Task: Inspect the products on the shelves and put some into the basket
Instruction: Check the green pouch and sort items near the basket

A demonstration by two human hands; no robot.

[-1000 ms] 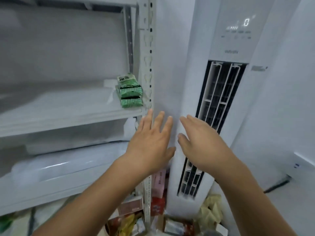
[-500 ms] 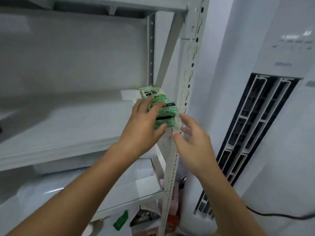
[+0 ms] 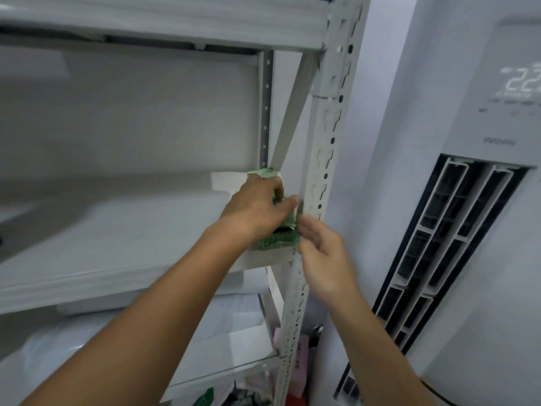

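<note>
A white metal shelf [image 3: 123,259] with a perforated upright post [image 3: 322,159] carries a stack of green packets [image 3: 278,240] at its right end, toward three o'clock, just beside the post. A white sheet [image 3: 227,181] lies at the packets' eleven o'clock.

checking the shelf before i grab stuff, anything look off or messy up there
Nothing looks damaged or spilled. The green packets sit stacked at the shelf's right front corner, against the upright post. The left hand grips them; the right hand is beside them.
</note>
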